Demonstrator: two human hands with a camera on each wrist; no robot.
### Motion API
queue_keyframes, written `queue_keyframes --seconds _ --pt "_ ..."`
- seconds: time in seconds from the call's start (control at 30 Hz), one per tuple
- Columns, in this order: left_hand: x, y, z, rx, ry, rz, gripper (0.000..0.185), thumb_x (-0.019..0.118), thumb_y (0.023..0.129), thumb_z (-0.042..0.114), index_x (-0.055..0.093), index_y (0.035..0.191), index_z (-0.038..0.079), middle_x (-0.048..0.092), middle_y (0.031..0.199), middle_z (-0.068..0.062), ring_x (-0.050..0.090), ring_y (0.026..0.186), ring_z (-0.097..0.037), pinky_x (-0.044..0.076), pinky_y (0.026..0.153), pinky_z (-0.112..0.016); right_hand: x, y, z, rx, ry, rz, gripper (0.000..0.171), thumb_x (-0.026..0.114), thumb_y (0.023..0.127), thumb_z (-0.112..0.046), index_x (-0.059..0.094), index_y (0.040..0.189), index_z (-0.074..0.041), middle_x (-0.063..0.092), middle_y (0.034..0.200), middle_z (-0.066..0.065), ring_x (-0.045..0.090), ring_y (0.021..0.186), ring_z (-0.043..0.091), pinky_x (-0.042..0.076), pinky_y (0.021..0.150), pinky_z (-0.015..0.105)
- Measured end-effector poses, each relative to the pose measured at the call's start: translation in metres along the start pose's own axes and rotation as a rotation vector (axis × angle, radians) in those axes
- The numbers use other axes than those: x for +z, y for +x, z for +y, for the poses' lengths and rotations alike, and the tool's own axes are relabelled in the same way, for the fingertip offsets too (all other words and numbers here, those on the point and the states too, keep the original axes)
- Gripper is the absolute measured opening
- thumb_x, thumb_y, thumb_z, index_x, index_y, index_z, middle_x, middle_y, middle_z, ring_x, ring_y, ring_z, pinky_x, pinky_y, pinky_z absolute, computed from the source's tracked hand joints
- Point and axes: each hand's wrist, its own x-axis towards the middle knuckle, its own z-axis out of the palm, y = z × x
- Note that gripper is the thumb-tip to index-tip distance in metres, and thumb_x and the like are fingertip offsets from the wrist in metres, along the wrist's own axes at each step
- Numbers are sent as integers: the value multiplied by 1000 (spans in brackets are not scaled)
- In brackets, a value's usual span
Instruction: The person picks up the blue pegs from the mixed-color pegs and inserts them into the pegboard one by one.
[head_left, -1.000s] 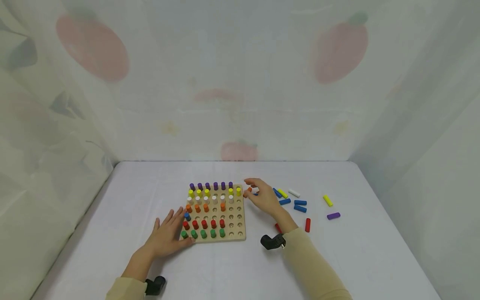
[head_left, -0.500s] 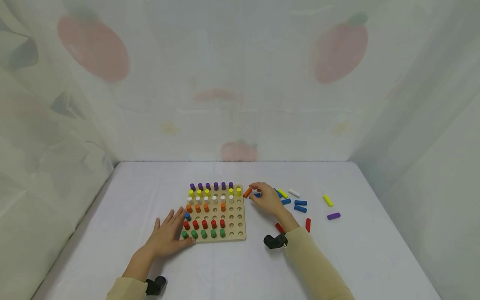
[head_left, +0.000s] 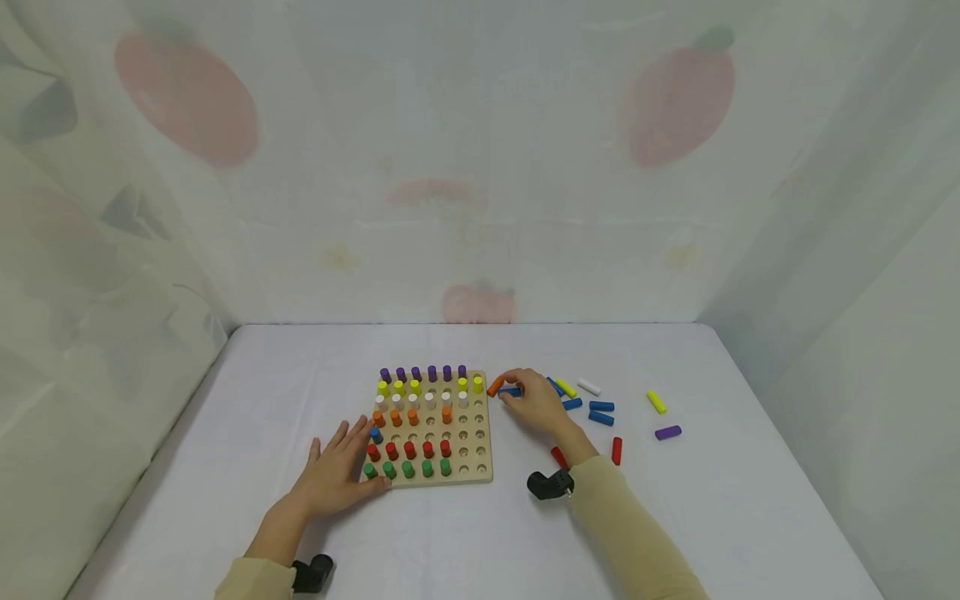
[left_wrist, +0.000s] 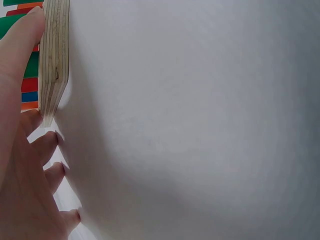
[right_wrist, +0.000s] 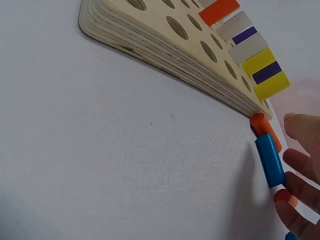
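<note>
Right hand (head_left: 534, 402) fingers touch blue peg (head_left: 511, 391).

We see the thick, layered edge of a pale wooden peg board (right_wrist: 165, 57) lying on a white cloth surface (right_wrist: 100, 165), its round holes open along the near rows. Farther back, orange, white, purple and yellow cylindrical pegs (right_wrist: 250, 62) stand in it. Just beside the board's corner lie a short orange wooden peg (right_wrist: 263, 129) and a blue wooden peg (right_wrist: 270, 160), touching each other. Our right hand (right_wrist: 300, 185) shows only as fingertips (right_wrist: 301, 122) next to both pegs; whether they grip one we cannot tell
</note>
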Motion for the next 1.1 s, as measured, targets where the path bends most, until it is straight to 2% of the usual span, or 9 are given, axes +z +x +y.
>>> queue_keyframes --seconds 0.23,0.5,1.1 --pt "2 -1 -2 -1 0 -6 99 64 69 67 32 143 10 27 150 -11 20 137 -41 7 99 -73 1 0 -1 14 -48 -18 32 65 86 -25 62 116 -15 62 107 2 56 99 19 47 88 36" --pt "3 0 -4 1 4 -6 99 63 69 68 32 144 10 27 151 -11 19 137 -41 6 100 -72 5 1 6 14 -102 -16 30 67 84 -26 63 112 -16 61 101 -1 57 91 14 49 81 32" --pt "2 -1 -2 -2 -11 -4 99 63 69 67 31 144 11 27 151 -11 18 137 -42 5 100 -72 9 3 1 25 -144 -35 25 67 83 -25 65 107 -18 54 89 -1 49 80 14 44 70 29"
